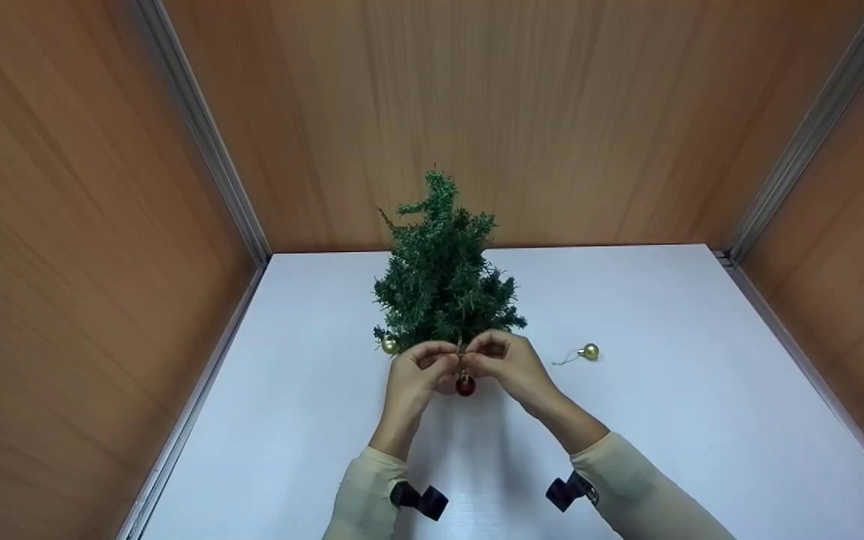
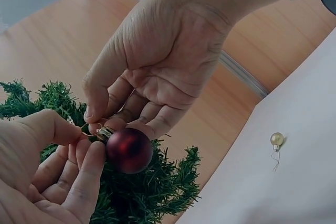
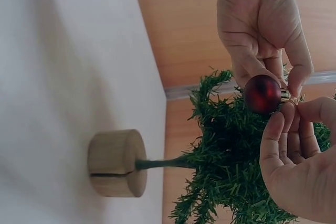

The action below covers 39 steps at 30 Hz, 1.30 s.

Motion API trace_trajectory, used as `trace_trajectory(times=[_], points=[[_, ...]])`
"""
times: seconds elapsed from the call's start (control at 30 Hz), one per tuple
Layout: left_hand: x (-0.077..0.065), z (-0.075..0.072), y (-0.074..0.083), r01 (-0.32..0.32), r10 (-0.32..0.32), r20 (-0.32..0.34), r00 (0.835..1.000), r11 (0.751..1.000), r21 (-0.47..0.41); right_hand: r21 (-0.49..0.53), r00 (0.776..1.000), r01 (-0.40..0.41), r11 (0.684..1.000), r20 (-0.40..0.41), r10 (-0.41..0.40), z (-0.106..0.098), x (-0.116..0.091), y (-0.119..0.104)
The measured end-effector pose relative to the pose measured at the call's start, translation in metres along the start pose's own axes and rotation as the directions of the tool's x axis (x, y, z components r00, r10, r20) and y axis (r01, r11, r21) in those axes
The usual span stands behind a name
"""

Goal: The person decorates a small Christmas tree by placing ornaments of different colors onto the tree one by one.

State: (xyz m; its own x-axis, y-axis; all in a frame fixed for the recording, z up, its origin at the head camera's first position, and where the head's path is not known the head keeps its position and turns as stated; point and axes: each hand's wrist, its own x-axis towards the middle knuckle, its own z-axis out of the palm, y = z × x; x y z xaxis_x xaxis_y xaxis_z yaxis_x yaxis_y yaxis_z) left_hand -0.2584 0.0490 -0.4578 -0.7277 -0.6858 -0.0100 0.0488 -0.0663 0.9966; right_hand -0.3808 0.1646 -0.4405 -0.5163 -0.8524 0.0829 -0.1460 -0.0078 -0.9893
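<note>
Tree (image 1: 443,270): green, needle-leaved, upright on the white table (image 1: 312,420); landmark for every place below.
Tree base (image 3: 116,163): round wooden block with a dark slit in its side, at the foot of the tree, green stem going into it.
Red bauble (image 1: 465,385): in my fingers, near side of the tree, in front of its lower branches; hangs below my fingertips. Can't tell if it touches any needles.
Bauble cap (image 3: 285,95): gold, shiny, tops the red ball; thin gold loop (image 2: 90,134) comes out of it, in front of the tree.
My left hand (image 1: 417,377): near side of the tree, left of the red ball; thumb and fingertip pinching the loop, other fingers bent in.
My right hand (image 1: 505,366): near side of the tree, right of the red ball; thumb and fingertips pinching at the same loop, close against my left fingertips. Exact contact partly hidden.
Hung gold bauble (image 1: 389,345): at the tree's lower left edge, just beside my left hand; how it's attached, too small to tell.
Loose gold bauble (image 1: 589,352): lying on the table right of the tree, well apart from it, string (image 1: 567,359) trailing treeward.
Sleeves (image 1: 372,487): pale, nearer me than the tree, each with a black device (image 1: 428,501) on it.
Back panel (image 1: 552,120): wood-grained, behind the tree.
</note>
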Motion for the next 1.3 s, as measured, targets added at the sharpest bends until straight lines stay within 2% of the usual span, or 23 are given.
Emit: trace_trajectory(times=[0.1,0.47,0.57,0.67,0.77,0.9,1.3], points=[[0.002,0.000,0.003,0.003,-0.003,-0.008,1.000,1.000,-0.012,-0.007,1.000,0.007,1.000,-0.004,-0.007,0.000,0.001,-0.003],[0.007,-0.005,0.017,-0.056,0.056,-0.032,0.998,0.998,-0.001,-0.029,0.999,0.025,0.999,-0.028,-0.025,0.004,0.009,-0.012],[0.009,-0.006,0.021,-0.072,0.073,-0.057,0.996,0.997,0.020,-0.049,0.998,0.032,0.998,-0.059,-0.035,0.007,0.011,-0.015],[0.010,-0.008,0.026,-0.074,0.077,-0.088,0.993,0.996,0.039,-0.083,0.995,0.039,0.996,-0.085,-0.046,0.012,0.007,-0.032],[0.012,-0.009,0.028,-0.081,0.085,-0.119,0.989,0.996,0.040,-0.097,0.993,0.050,0.994,-0.101,-0.060,0.015,0.009,-0.036],[0.014,-0.009,0.030,-0.110,0.116,-0.156,0.981,0.993,0.051,-0.103,0.990,0.065,0.992,-0.114,-0.077,0.016,0.019,-0.025],[0.022,-0.007,0.036,-0.142,0.168,-0.197,0.966,0.980,0.141,-0.159,0.975,0.086,0.983,-0.191,-0.116,0.022,0.027,-0.024]])
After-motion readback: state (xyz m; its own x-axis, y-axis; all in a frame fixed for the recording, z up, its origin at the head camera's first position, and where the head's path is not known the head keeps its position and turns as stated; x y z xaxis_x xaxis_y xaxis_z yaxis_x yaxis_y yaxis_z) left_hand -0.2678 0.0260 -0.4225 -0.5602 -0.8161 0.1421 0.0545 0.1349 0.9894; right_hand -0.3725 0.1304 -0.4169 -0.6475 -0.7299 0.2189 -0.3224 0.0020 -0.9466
